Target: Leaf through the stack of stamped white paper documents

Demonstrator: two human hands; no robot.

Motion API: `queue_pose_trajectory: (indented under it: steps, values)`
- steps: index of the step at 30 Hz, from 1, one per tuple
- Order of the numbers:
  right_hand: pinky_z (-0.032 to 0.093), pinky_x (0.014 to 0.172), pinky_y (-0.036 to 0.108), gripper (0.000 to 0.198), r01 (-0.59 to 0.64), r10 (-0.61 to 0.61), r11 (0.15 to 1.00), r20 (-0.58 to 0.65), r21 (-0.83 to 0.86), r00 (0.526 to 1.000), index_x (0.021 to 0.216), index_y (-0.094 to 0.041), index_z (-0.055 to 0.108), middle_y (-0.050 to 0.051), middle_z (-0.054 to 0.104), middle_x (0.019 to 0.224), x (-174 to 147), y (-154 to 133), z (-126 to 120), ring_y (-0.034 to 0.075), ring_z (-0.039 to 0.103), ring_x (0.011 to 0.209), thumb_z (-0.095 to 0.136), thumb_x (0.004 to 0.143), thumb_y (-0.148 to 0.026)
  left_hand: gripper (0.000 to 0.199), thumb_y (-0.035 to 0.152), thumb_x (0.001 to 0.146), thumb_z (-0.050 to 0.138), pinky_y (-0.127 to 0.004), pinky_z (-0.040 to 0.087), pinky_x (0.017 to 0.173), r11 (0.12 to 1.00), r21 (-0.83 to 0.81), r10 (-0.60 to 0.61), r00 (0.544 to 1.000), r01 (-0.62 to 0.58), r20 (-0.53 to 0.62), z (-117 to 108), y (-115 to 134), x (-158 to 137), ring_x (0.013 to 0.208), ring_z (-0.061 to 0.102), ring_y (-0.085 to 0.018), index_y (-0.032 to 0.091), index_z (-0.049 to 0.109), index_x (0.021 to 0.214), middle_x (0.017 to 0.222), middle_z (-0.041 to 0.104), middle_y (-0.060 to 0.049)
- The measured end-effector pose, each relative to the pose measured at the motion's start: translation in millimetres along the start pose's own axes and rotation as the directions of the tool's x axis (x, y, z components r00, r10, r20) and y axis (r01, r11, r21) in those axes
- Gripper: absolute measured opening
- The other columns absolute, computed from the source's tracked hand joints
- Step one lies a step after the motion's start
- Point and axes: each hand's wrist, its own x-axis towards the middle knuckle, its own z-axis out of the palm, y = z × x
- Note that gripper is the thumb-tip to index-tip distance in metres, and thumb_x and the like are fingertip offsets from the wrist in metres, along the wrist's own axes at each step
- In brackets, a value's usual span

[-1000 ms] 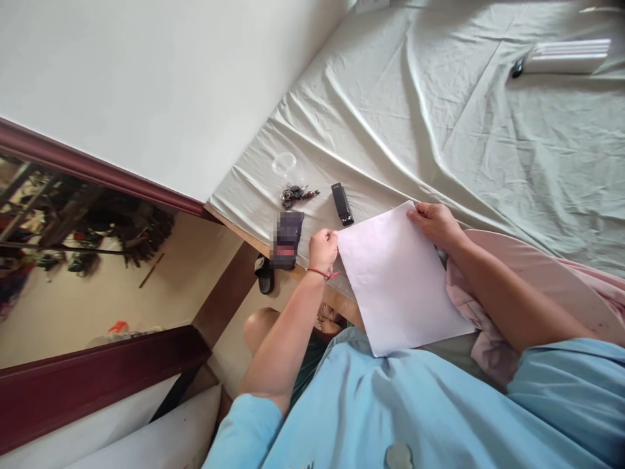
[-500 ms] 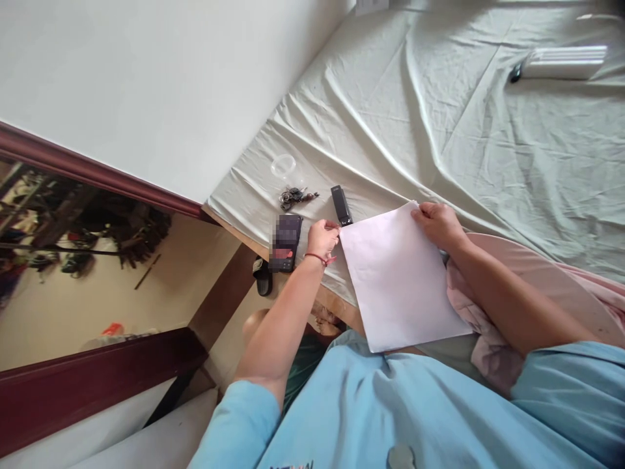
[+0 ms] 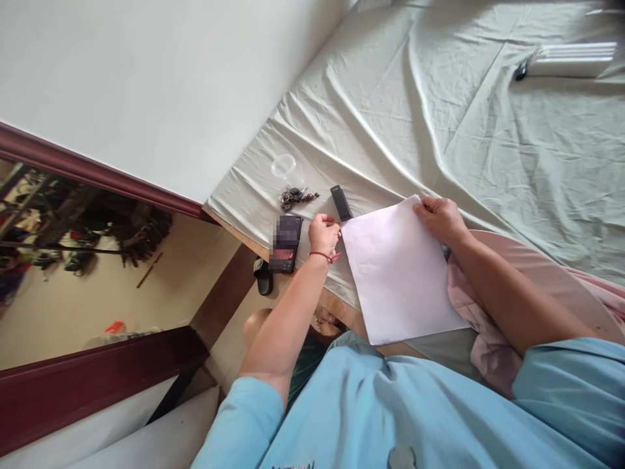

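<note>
White paper (image 3: 403, 273), possibly more than one sheet, is held at a slant over the bed's edge and my lap. My left hand (image 3: 325, 236), with a red string bracelet at the wrist, pinches its upper left corner. At the upper right corner, my right hand (image 3: 442, 220) grips the paper between thumb and fingers. Just beyond the left corner lies a black oblong object (image 3: 340, 203) that looks like a stapler. A dark phone (image 3: 288, 242) rests left of my left hand, and a bunch of keys (image 3: 295, 197) lies above the phone.
A clear plastic container (image 3: 284, 167) stands near the wall. On the wrinkled pale green sheet (image 3: 381, 117), a silvery cylinder with a black end (image 3: 569, 60) lies far right. Pink cloth (image 3: 471, 293) bunches under my right forearm. A black sandal (image 3: 262, 277) is on the floor.
The paper's lower edge has risen slightly, and my left hand has shifted a little at its corner. Both hands keep their hold.
</note>
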Motion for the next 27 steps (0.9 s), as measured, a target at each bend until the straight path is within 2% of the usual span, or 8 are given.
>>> queue_pose_trajectory:
  steps: [9,13,15,16,19,21,23,27]
  values:
    - [0.037,0.066,0.033,0.04,0.035,-0.035,0.999,-0.025,0.012,0.999,0.066,-0.025,0.035,-0.001,0.041,0.063,5.5,3.9,-0.7,0.016,0.039,0.064,0.058,0.092,-0.044,0.023,0.009,0.078,0.07,-0.021,0.041,0.051,0.998,0.055,0.042,0.999,-0.04,-0.03,5.7,-6.4,10.1,0.05,0.056,-0.011,0.023,0.053,0.084,0.062,0.056,0.008]
    - [0.037,0.062,0.031,0.041,0.017,-0.016,0.997,-0.006,0.07,1.0,0.068,-0.024,0.04,-0.001,0.044,0.064,6.4,7.3,-0.2,0.016,0.04,0.064,0.06,0.093,-0.05,0.015,0.013,0.084,0.07,-0.026,0.056,0.065,0.972,0.167,0.172,0.985,-0.165,-0.029,1.3,-17.8,12.2,0.063,0.068,-0.015,0.021,0.061,0.093,0.074,0.069,0.002]
    - [0.036,0.06,0.03,0.042,0.014,-0.013,0.996,-0.012,0.09,1.0,0.068,-0.024,0.041,-0.001,0.044,0.064,6.6,8.9,0.4,0.015,0.04,0.064,0.061,0.093,-0.052,0.016,0.011,0.087,0.063,-0.034,0.063,0.083,0.912,0.262,0.336,0.941,-0.316,-0.034,-5.2,-22.3,8.7,0.083,0.076,-0.02,0.02,0.068,0.1,0.089,0.078,-0.005]
    - [0.036,0.059,0.03,0.043,0.015,-0.014,0.996,-0.018,0.088,1.0,0.068,-0.024,0.041,-0.001,0.043,0.063,6.6,9.3,0.6,0.015,0.039,0.063,0.062,0.093,-0.052,0.023,0.009,0.089,0.059,-0.038,0.063,0.095,0.855,0.315,0.442,0.897,-0.413,-0.022,-9.5,-23.9,6.2,0.096,0.078,-0.023,0.019,0.071,0.105,0.101,0.081,-0.009]
    - [0.034,0.058,0.029,0.044,0.022,-0.02,0.997,-0.016,0.077,1.0,0.067,-0.024,0.039,-0.002,0.041,0.062,6.4,9.6,0.7,0.014,0.038,0.063,0.062,0.093,-0.051,0.053,0.001,0.09,0.044,-0.043,0.049,0.125,0.575,0.426,0.714,0.683,-0.698,0.156,-23.3,-26.9,-1.5,0.14,0.067,-0.023,0.021,0.075,0.128,0.138,0.078,-0.011]
    - [0.034,0.057,0.029,0.043,0.022,-0.021,0.996,-0.008,0.085,1.0,0.067,-0.024,0.04,-0.001,0.043,0.062,6.3,9.5,0.6,0.015,0.039,0.064,0.062,0.094,-0.051,0.066,-0.002,0.089,0.038,-0.044,0.041,0.132,0.429,0.442,0.75,0.583,-0.788,0.312,-29.7,-29.5,-4.4,0.152,0.058,-0.02,0.023,0.074,0.139,0.15,0.073,-0.007]
    - [0.033,0.057,0.029,0.043,0.022,-0.022,0.996,-0.001,0.087,1.0,0.068,-0.025,0.04,-0.001,0.044,0.063,6.4,9.5,0.5,0.015,0.039,0.064,0.061,0.095,-0.051,0.07,-0.003,0.09,0.037,-0.048,0.036,0.134,0.362,0.463,0.715,0.56,-0.809,0.419,-32.2,-33.5,-5.4,0.153,0.057,-0.02,0.026,0.073,0.142,0.153,0.07,-0.006]
    - [0.034,0.058,0.03,0.045,0.041,-0.04,0.999,-0.015,0.035,0.999,0.066,-0.024,0.038,-0.001,0.042,0.061,7.4,9.3,0.2,0.015,0.039,0.064,0.063,0.095,-0.048,0.069,-0.001,0.092,0.041,-0.06,0.02,0.139,0.328,0.537,0.668,0.593,-0.777,0.45,-28.6,-40.7,-6.4,0.153,0.057,-0.024,0.031,0.073,0.144,0.157,0.067,-0.006]
